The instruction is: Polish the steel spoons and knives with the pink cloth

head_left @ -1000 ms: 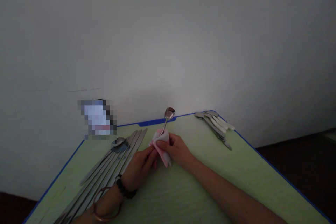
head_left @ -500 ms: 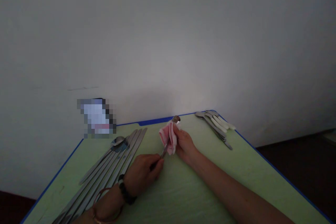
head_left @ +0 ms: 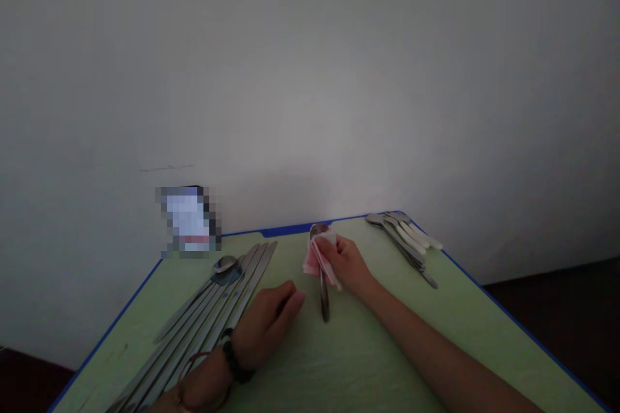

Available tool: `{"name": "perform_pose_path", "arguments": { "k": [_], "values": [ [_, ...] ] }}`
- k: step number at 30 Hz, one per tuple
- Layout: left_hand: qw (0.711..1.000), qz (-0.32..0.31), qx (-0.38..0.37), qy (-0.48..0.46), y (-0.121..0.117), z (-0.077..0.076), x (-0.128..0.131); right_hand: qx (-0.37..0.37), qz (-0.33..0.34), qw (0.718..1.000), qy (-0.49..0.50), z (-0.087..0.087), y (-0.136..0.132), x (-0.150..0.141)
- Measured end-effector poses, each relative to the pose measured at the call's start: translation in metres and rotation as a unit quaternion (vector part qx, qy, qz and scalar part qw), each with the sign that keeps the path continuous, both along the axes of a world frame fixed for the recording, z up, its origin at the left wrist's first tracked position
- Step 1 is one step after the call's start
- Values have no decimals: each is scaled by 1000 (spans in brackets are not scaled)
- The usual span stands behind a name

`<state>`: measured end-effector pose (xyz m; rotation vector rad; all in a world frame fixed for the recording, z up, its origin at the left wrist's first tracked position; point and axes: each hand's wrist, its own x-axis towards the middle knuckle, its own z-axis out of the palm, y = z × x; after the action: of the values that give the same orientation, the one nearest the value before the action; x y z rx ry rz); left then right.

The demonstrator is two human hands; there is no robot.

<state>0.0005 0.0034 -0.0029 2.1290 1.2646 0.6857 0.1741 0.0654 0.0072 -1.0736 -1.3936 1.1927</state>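
Observation:
My right hand (head_left: 345,262) grips a folded pink-and-white cloth (head_left: 316,258) wrapped around a metal spoon. The bowl of the spoon (head_left: 319,230) shows above the cloth, and its dark, shiny handle hangs down below toward the table. Left of that handle, apart from it, is my left hand (head_left: 274,316), with a dark bead bracelet at the wrist. Its fingers are loosely curled, with the thumb apart and nothing between them. Beside this hand lies a row of long metal strips (head_left: 213,316); a metal spoon (head_left: 224,264) rests on top at their far end.
Forks with white handles (head_left: 411,235) and a fanned stack of metal spoons (head_left: 397,242) lie at the table's far right corner. A blurred-out phone (head_left: 190,219) leans against the wall at the far left. The green table (head_left: 378,361) has a blue edge.
My left hand has let go of the spoon handle. The spoon, held through the cloth by my right hand, has swung to point nearly straight down. The view has shifted slightly.

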Motion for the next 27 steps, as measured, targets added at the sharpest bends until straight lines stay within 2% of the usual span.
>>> {"name": "perform_pose_path", "arguments": {
  "k": [2, 3, 5, 7, 10, 13, 16, 22, 27],
  "values": [
    [999, 10, -7, -37, 0, -1, -1, 76, 36, 991, -103, 16, -3, 3],
    [998, 14, -8, -59, 0, -1, -2, 113, 60, 978, -164, 24, -6, 3],
    [994, 21, 0, -111, 0, -1, -3, 180, 124, 930, -297, 40, -10, 4],
    [988, 33, 13, -151, 0, -1, -4, 237, 161, 862, -417, 49, -15, 2],
    [988, 62, 3, -143, 2, 0, -4, 278, 183, 779, -532, 50, -19, -3],
    [993, 84, -28, -83, 5, 1, -2, 303, 196, 731, -579, 42, -20, -7],
    [996, 74, -32, -38, 6, 1, 0, 325, 196, 712, -591, 40, -23, -11],
    [997, 71, -35, -8, 3, 2, -1, 361, 199, 688, -597, 50, -34, -17],
    [997, 70, -3, 14, 0, -3, -2, 351, 202, 700, -588, 53, -34, -18]
  ]
}}
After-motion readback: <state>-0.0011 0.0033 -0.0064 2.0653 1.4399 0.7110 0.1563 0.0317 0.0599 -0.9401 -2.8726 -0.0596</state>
